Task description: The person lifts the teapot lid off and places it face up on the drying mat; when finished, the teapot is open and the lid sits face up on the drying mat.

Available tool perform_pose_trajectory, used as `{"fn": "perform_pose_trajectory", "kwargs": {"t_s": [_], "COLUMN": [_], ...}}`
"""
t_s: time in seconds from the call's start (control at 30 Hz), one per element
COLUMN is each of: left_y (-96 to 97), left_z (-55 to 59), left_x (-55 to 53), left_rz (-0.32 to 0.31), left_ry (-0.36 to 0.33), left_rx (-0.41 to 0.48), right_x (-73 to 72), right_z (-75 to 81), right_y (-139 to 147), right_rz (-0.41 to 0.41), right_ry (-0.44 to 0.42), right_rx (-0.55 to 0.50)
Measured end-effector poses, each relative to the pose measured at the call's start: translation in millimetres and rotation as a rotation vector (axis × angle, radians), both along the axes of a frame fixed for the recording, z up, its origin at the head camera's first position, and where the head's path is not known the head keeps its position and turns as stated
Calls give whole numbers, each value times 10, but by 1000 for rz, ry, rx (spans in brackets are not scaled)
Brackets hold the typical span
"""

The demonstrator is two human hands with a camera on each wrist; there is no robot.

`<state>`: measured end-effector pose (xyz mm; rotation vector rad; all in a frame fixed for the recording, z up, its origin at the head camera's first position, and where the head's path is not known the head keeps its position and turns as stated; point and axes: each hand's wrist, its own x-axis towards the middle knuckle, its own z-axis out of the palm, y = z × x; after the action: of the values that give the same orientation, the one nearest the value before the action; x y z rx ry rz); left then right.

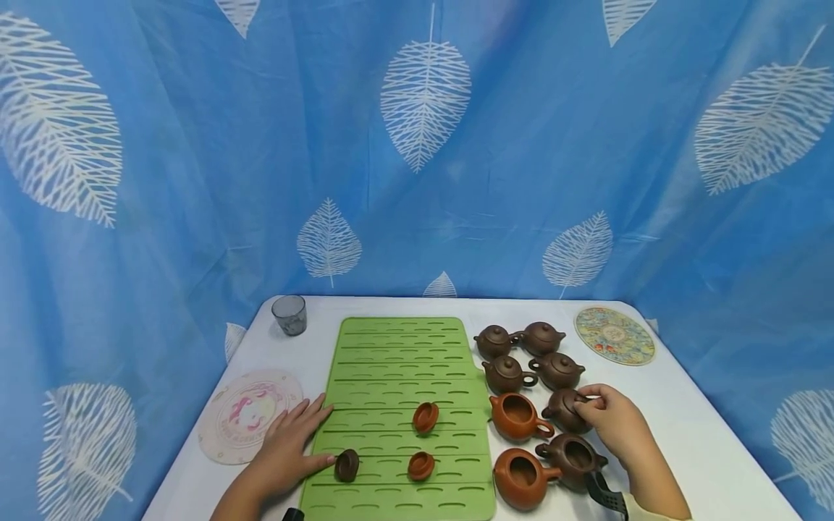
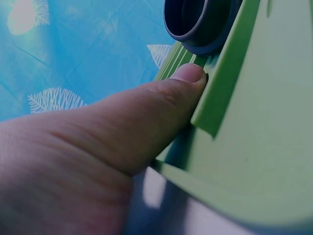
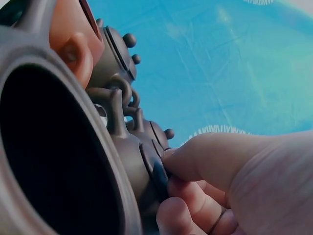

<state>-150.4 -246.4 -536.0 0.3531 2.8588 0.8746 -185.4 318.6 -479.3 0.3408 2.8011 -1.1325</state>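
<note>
From here, with the fingers of the right hand [image 1: 617, 425] pinching the lid [image 3: 153, 169] of the dark teapot [image 1: 559, 414] just beyond the open dark pot [image 1: 576, 464], I'd keep it level, the left hand [image 1: 281, 450] lying relaxed at the edge of the green mat [image 1: 384, 370].

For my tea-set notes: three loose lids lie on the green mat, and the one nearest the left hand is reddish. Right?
Not quite: the lid nearest the left hand is dark brown, as the head view shows. Three loose lids do lie on the green mat.
</note>
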Motion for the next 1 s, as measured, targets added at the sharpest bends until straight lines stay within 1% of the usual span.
{"fn": "perform_pose_trajectory", "kwargs": {"t_s": [0.1,0.23,0.47,0.7,0.8,0.9,1.0], "left_y": [9,16,29,25,24,18,9], "left_z": [17,30,13,9,17,11,11], "left_x": [8,18,9,16,26,24,22], "left_rz": [-8,-1,4,4,3,2,-2], "left_ry": [5,-2,2,0,-6,-7,-3], "left_rx": [-3,-7,-4,-4,-3,-8,-6], "right_x": [2,5,21,11,29,55,72], "right_z": [-7,-13,-25,12,30,40,42], "right_y": [15,15,10,7,8,1,-21], "right_rz": [-4,-2,-8,-10,-27,-33,-9], "right_ry": [4,19,31,48,59,64,100], "right_rx": [8,5,29,48,-9,-145,-300]}}
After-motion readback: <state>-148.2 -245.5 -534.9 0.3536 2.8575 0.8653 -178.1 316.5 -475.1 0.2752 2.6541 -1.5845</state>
